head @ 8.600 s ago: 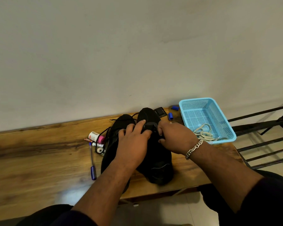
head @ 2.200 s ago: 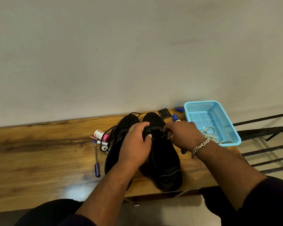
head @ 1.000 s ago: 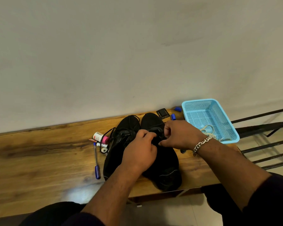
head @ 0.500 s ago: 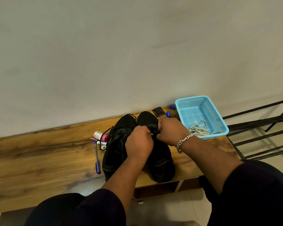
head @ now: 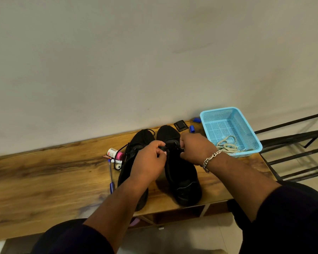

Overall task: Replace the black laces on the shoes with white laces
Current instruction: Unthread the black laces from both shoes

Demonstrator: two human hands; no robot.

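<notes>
Two black shoes stand side by side on the wooden table (head: pixel 44 180), toes toward the wall. My left hand (head: pixel 149 160) and my right hand (head: pixel 195 147) meet over the lacing area of the right shoe (head: pixel 182 176), and each pinches the black lace (head: pixel 170 146) there. The left shoe (head: pixel 136 143) is partly hidden under my left forearm; a loose black lace loops out from it to the left. White laces (head: pixel 227 146) lie bundled in the blue basket (head: pixel 246 129) at the right.
Left of the shoes lie a small white and pink bottle (head: pixel 114 153), a marker and a blue pen (head: pixel 111 176). A black square object (head: pixel 181 125) and blue caps (head: pixel 191 128) sit behind the shoes. A black metal rack (head: pixel 301 153) stands right of the table.
Both hands have stayed on the right shoe's lacing, shifting slightly as they work the black lace. The head camera has moved a little. The basket and clutter are unmoved.
</notes>
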